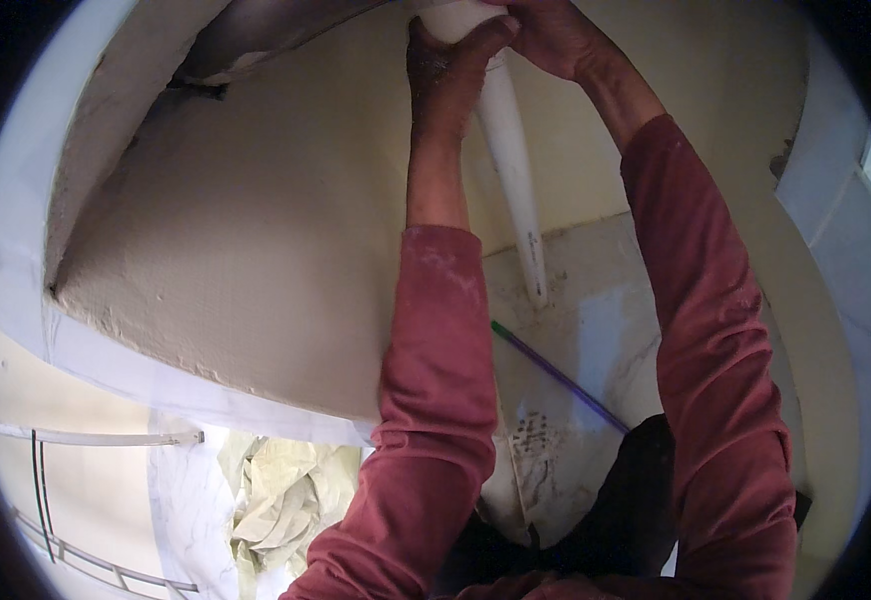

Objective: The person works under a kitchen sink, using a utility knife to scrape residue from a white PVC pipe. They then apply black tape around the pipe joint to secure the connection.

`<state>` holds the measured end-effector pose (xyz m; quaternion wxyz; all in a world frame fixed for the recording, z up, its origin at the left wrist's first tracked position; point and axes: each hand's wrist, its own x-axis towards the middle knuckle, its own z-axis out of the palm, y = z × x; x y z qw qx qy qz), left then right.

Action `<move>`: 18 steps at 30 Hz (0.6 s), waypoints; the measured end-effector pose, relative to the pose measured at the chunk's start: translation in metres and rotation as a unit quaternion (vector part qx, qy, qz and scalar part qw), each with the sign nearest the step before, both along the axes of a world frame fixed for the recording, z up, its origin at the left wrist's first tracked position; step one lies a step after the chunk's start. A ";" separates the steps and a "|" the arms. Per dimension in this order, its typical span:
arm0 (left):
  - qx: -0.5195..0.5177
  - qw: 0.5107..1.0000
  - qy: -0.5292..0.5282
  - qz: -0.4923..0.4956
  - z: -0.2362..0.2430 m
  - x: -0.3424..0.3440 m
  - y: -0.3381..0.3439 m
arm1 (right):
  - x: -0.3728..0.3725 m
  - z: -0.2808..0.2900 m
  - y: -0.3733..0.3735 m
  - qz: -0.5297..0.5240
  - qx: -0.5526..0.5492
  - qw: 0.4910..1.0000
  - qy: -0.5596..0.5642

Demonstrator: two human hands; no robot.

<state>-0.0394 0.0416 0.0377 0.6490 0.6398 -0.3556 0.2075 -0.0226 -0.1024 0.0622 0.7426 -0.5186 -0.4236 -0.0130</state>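
Observation:
Both my arms reach up to the top edge of the head view, in dusty red sleeves. There a white pipe fitting sits at the upper end of a long white plastic pipe, which runs down to the tiled floor. My left hand is closed round the fitting from the left, its thumb across the front. My right hand grips the same fitting from the right, its fingers partly cut off by the picture's edge. The top of the fitting is out of view.
A purple stick with a green end lies on the dirty floor near my legs. Plastered wall curves along the left, below a dark overhead piece. Crumpled pale sheeting and a metal rail are at lower left.

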 end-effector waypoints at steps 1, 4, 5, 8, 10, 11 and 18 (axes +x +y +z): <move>0.025 1.000 0.004 0.018 0.003 -0.010 0.000 | -0.001 0.000 0.001 0.022 0.007 1.000 0.003; -0.015 1.000 -0.002 -0.001 -0.006 0.004 0.001 | -0.014 -0.004 0.004 -0.052 -0.003 0.998 -0.032; -0.047 0.999 -0.007 -0.014 -0.010 0.013 0.006 | -0.022 -0.008 0.014 -0.144 -0.007 0.989 -0.014; -0.047 0.999 -0.011 0.000 -0.016 0.023 0.011 | -0.035 -0.012 0.036 -0.350 -0.012 0.937 -0.006; -0.031 0.997 0.056 0.049 -0.011 0.016 0.007 | -0.035 -0.005 0.041 -0.381 -0.009 0.922 -0.069; -0.024 0.993 0.090 0.073 -0.008 0.012 0.005 | -0.036 -0.004 0.038 -0.381 -0.019 0.920 -0.088; -0.046 0.999 0.005 -0.026 -0.011 0.009 -0.002 | -0.005 0.004 -0.011 -0.105 -0.077 0.991 -0.031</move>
